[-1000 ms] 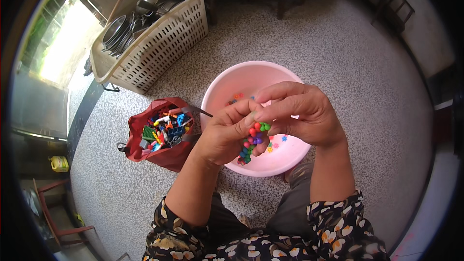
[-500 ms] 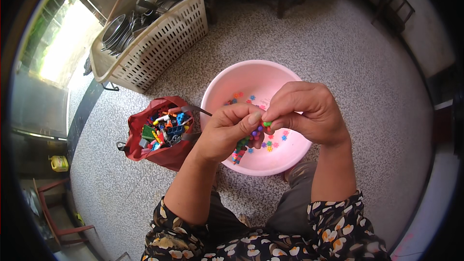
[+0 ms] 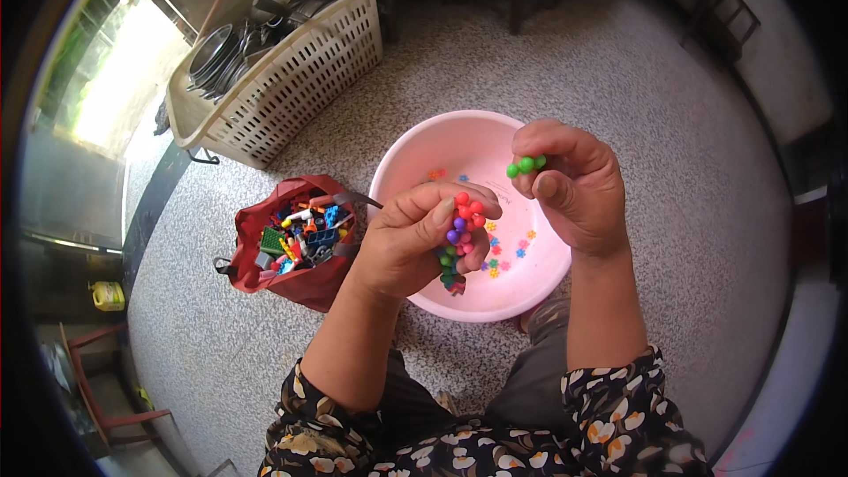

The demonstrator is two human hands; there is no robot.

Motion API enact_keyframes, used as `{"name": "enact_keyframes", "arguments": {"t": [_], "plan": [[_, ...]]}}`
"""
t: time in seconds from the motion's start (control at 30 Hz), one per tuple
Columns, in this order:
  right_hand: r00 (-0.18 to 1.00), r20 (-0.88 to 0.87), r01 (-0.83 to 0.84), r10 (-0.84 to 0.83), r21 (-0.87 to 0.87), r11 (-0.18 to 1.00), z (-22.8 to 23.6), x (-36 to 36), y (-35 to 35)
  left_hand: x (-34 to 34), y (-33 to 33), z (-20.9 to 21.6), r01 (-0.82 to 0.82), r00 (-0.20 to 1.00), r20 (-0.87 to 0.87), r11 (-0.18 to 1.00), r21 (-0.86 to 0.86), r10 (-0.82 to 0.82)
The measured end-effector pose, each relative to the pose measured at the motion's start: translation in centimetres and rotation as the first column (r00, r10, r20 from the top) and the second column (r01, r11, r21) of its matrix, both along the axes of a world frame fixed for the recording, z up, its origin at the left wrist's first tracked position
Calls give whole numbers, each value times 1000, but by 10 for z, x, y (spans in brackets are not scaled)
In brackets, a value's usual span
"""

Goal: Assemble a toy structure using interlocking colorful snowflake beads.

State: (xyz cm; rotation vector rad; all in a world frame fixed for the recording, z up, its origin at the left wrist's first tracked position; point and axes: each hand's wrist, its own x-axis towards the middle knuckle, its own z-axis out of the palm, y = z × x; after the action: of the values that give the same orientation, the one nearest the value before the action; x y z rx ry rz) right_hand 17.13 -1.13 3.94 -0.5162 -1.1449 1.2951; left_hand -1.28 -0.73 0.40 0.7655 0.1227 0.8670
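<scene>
The left hand [image 3: 406,234] holds a cluster of knobbed plastic pieces [image 3: 465,216]. Its grip is closed on the cluster, with the thumb laid over the upper end and the fingers curled behind. Visible colours are red at the top, purple and pink at the middle, and green at the lower end; the portion inside the palm is hidden.

The right hand [image 3: 576,193] is raised to the right of the left hand. Its grip is clamped on a green knobbed piece [image 3: 526,164], held at the fingertips. The green knobbed piece is apart from the cluster.

Both hands are positioned over a round pink basin [image 3: 433,299], which stands on a speckled floor [image 3: 671,150]. Small flower-shaped pieces [image 3: 494,273] in several colours lie loose on the basin's bottom.

Left of the basin, near its rim, stands an open red bag [image 3: 305,290] filled with mixed toy parts [image 3: 272,241]. Beyond the bag is a slotted white basket [image 3: 305,79] containing metal pans [image 3: 210,51].
</scene>
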Motion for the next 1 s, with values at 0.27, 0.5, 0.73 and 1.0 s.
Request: {"name": "enact_keyframes", "arguments": {"t": [0.27,0.5,0.73,1.0], "plan": [[942,295,74,-159,278,958,0,8,1,0,1,3,111,992,71,986,-127,-102],[934,337,-177,119,146,973,11,-7,-8,1,-2,7,96,992,-73,991,-90,-103],[849,525,-81,-58,239,968,20,3,-6,5,-2,-1,0,984,-179,1000,-15,-3],[875,484,-121,-20,258,959,9,6,-2,4,-1,-3,-41,981,-189,998,-37,33]]}}
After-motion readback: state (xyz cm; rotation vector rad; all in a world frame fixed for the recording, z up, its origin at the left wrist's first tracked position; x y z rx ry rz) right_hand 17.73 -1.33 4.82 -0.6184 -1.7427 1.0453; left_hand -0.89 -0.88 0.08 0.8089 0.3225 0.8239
